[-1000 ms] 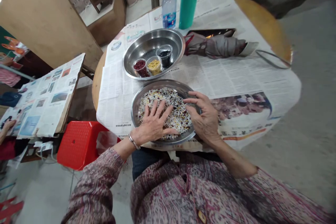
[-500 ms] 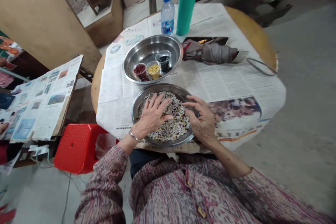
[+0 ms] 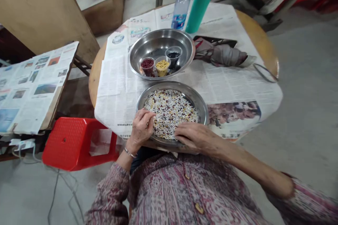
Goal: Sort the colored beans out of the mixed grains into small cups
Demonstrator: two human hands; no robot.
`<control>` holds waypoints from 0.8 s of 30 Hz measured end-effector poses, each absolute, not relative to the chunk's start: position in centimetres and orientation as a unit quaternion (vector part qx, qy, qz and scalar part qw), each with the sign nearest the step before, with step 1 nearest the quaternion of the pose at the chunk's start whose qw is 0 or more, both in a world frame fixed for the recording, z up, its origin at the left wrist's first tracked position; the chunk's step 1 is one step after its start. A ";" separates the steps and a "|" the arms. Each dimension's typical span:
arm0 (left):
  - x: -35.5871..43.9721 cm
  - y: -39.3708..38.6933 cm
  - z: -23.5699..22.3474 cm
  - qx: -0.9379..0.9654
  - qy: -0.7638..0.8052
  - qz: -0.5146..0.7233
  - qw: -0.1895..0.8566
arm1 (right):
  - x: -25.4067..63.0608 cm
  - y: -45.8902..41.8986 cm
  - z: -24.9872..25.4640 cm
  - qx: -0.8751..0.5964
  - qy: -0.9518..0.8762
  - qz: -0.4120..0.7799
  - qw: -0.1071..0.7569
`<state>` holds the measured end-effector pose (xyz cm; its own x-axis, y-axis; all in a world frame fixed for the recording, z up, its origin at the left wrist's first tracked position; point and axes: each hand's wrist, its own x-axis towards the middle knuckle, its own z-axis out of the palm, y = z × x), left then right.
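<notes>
A shallow steel plate holds a layer of mixed white, dark red and yellow grains. My left hand sits curled at the plate's near left rim, its fingertips among the grains. I cannot tell whether it pinches any. My right hand lies flat across the near rim, with its fingertips on the grains. Beyond the plate, a larger steel basin holds several small clear cups: red beans, yellow grains and black grains.
Newspaper covers the round wooden table. Behind the basin stand a water bottle and a teal flask. A folded grey umbrella lies to the right. A red plastic stool stands at lower left, beside a newspaper-covered board.
Both hands have slid from the middle of the grains towards the plate's near rim. The left hand has curled and the right has flattened. The view has shifted slightly.
</notes>
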<state>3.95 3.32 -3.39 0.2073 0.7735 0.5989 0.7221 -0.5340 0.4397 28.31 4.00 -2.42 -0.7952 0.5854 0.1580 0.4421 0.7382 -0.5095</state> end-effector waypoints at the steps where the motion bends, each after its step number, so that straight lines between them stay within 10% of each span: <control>1: 4.0 3.3 -3.5 0.767 0.487 0.417 0.036 | 28.2 4.3 -2.5 -0.279 -0.922 0.231 0.139; 16: 4.0 2.5 -5.0 0.709 0.528 0.466 0.045 | 22.3 5.6 -2.5 -0.202 -0.944 0.185 0.185; 24: 4.1 2.6 -5.0 0.709 0.524 0.469 0.054 | 25.5 10.9 -3.9 -0.389 -0.883 0.095 0.247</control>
<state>4.12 2.62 -5.01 0.0120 0.7934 0.6085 0.6921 -0.4458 0.5677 25.49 10.87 -3.93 -0.5757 0.7330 0.3623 0.6395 0.6798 -0.3591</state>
